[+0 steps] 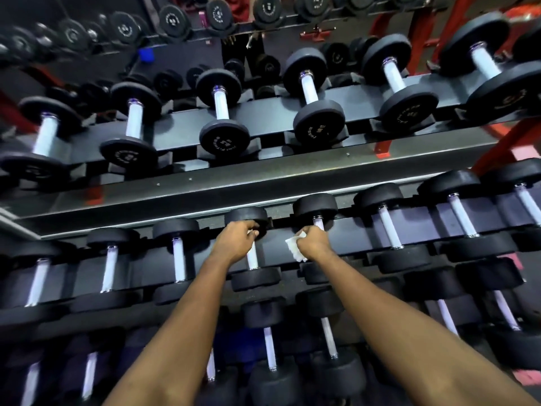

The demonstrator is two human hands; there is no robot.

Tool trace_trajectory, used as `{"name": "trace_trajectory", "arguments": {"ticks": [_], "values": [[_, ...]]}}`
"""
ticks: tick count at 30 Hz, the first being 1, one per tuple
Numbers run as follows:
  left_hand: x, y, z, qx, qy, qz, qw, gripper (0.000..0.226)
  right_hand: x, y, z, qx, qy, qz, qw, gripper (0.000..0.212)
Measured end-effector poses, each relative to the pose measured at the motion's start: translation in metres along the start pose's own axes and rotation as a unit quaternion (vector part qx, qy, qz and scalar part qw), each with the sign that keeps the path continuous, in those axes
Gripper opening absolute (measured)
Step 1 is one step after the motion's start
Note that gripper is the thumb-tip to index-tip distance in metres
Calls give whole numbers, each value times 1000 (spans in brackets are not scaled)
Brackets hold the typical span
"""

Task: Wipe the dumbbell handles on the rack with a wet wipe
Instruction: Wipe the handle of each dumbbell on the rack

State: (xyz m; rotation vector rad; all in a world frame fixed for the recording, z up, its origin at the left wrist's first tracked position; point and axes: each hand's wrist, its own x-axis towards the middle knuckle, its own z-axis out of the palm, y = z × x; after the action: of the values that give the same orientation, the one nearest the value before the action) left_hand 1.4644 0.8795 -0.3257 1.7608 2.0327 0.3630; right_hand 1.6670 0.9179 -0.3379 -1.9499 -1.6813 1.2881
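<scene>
Black dumbbells with pale handles lie in rows on a three-tier rack. On the middle tier my left hand grips the upper end of one dumbbell's handle, close to its far head. My right hand holds a crumpled white wet wipe against the handle of the neighbouring dumbbell to the right. That handle is mostly hidden under my right hand and the wipe.
The top tier carries larger dumbbells. Smaller ones fill the bottom tier. Red frame posts stand at the right. A mirror behind the rack reflects more dumbbells.
</scene>
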Motion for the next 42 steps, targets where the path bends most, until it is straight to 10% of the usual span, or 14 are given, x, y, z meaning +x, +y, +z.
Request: {"name": "trace_trajectory", "arguments": {"ticks": [20, 27, 42], "values": [[112, -123, 5, -23, -118, 120, 986, 57, 47, -30, 147, -52, 107, 153, 981, 30], [127, -133, 16, -75, -64, 101, 990, 58, 55, -34, 175, -184, -39, 144, 972, 33], [125, -125, 14, -71, -62, 37, 995, 54, 49, -45, 172, -251, -60, 125, 958, 33]]}}
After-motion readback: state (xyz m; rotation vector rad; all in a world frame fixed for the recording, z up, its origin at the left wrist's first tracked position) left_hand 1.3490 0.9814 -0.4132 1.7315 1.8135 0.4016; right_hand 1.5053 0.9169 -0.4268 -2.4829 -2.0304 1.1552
